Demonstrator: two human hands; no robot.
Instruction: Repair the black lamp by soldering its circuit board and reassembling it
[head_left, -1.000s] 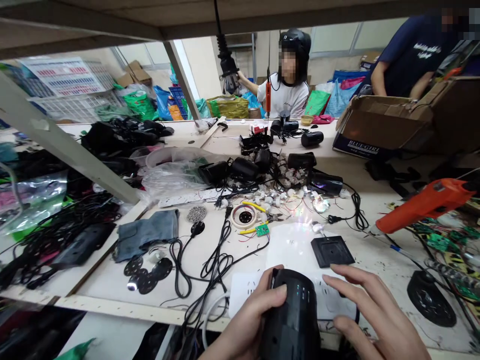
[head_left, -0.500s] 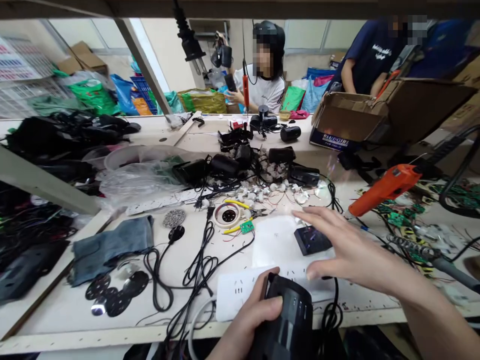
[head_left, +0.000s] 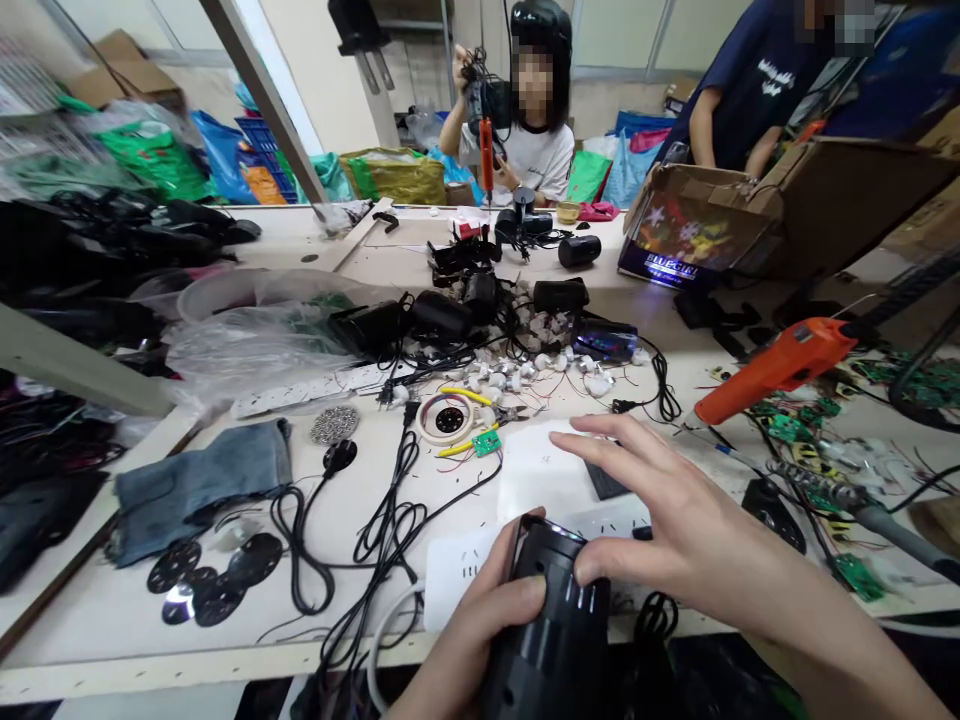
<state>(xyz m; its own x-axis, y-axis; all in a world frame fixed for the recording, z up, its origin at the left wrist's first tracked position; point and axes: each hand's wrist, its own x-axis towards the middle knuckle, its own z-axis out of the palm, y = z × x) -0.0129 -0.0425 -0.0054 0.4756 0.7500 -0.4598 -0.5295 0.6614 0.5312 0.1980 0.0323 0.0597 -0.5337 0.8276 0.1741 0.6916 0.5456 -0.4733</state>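
My left hand (head_left: 484, 610) is wrapped round a glossy black cylindrical housing (head_left: 551, 630) at the bottom centre, tilted with its upper end away from me. My right hand (head_left: 675, 520) is open, fingers spread, with its thumb at the housing's upper edge; whether it presses there I cannot tell. Beyond that hand a flat black block (head_left: 609, 483) lies partly hidden on a white sheet (head_left: 536, 465). A white power strip (head_left: 450, 580) runs behind the housing, partly covered by my hands. A coiled black cord (head_left: 656, 625) hangs beside the housing.
An orange electric screwdriver (head_left: 780, 370) and a soldering iron (head_left: 892, 530) lie at right among green circuit boards (head_left: 787, 428). Black cables (head_left: 390, 530), a blue cloth (head_left: 202, 490) and black discs (head_left: 255, 560) lie left. More black housings (head_left: 442, 315) lie further back. Two people are across the table.
My right hand has moved left and down, bringing its thumb to the housing. The housing sits slightly further left in view. The person opposite has raised a black object.
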